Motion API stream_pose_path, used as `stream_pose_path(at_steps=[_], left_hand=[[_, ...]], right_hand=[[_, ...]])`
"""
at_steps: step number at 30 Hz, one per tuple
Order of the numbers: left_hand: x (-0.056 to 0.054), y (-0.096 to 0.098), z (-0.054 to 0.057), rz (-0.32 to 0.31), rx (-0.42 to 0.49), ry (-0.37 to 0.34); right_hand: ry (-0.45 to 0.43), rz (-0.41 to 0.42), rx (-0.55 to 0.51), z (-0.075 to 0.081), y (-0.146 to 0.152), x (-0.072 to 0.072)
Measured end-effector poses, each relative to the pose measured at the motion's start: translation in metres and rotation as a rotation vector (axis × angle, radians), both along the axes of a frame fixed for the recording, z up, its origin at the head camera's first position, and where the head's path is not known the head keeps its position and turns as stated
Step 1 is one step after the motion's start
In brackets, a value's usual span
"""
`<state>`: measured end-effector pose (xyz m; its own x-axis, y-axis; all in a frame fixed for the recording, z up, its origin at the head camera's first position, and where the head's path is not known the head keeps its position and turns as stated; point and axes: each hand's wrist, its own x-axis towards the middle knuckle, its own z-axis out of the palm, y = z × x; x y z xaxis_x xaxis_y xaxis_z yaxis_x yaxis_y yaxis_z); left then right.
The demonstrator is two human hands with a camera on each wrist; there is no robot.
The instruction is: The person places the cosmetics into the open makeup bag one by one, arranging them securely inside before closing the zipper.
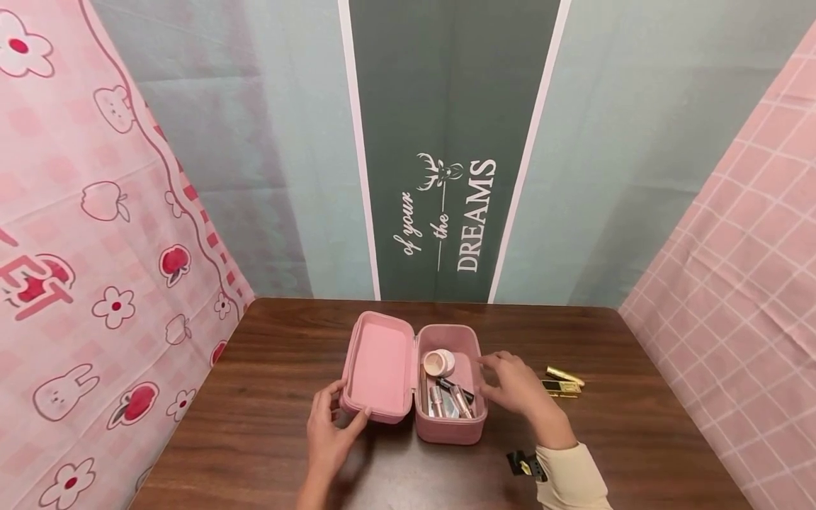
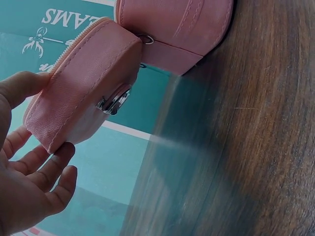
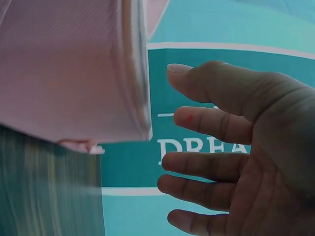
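Note:
A pink makeup case [image 1: 450, 431] stands unzipped on the table, its lid [image 1: 382, 365] swung out to the left. My left hand [image 1: 328, 435] holds the lid by its outer edge, thumb on the rim; in the left wrist view the fingers lie along the lid's outer side. Inside the case are a small round jar [image 1: 438, 363], a black tube [image 1: 468, 391] and a few lipstick-like tubes [image 1: 462, 402]. Beside the right wall hovers my right hand [image 1: 519, 386]. Its fingers [image 3: 206, 166] are spread and hold nothing, apart from the case in the right wrist view.
A gold tube [image 1: 564, 376] and a gold-and-black flat item [image 1: 561, 387] lie on the brown wooden table [image 1: 274, 397], right of my right hand. Behind the table hangs a green cloth [image 1: 427, 85] with lettering. Pink patterned cloths [image 1: 752, 234] flank both sides.

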<state>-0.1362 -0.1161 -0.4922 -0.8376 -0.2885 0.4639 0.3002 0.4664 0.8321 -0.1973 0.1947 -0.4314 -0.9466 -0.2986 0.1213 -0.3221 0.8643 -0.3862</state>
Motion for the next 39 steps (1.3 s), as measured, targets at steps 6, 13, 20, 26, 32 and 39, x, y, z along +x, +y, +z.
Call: stream_pose_path(at_steps=[6,13,20,26,32,39], left_hand=[[0.001,0.000,0.000,-0.001,0.000,-0.014],[0.001,0.000,-0.001,-0.002,-0.009,-0.019],[0.001,0.001,-0.001,0.008,-0.037,0.003],[-0.001,0.001,0.001,0.008,-0.050,0.015],[-0.002,0.000,-0.001,0.007,-0.052,0.034],[0.000,-0.001,-0.005,0.009,-0.045,0.037]], right_hand=[[0.018,0.005,-0.010,-0.007,0.016,0.006],[0.011,-0.011,0.022,-0.016,0.030,0.011],[0.005,-0.047,0.009,-0.021,0.046,0.015],[-0.019,-0.053,-0.030,-0.027,0.065,0.016],[-0.019,-0.108,-0.080,-0.040,0.088,0.020],[0.045,-0.205,-0.136,-0.062,0.112,0.028]])
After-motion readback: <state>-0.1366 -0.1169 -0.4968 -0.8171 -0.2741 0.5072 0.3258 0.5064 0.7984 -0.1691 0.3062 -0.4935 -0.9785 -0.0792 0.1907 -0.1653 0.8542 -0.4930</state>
